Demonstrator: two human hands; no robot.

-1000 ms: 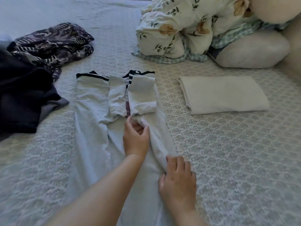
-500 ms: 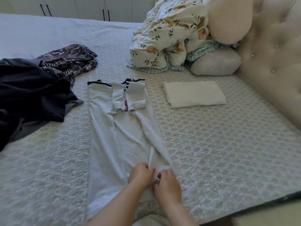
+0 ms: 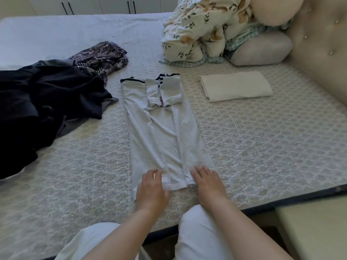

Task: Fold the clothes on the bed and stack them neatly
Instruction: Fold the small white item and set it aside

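While the pale shirt (image 3: 161, 132) lies folded lengthwise at the bed's (image 3: 262, 147) centre, both hands rest flat on its near hem — left hand (image 3: 151, 188), right hand (image 3: 209, 182) — fingers relaxed, slightly spread, gripping nothing.

- You get soft, even daylight, brightest on the far bed (image 3: 56, 32).
- Shadows stay faint; the black clothes (image 3: 37, 102) lose detail.
- Wide-angle bending curves the edges; both hands look slightly blurred.
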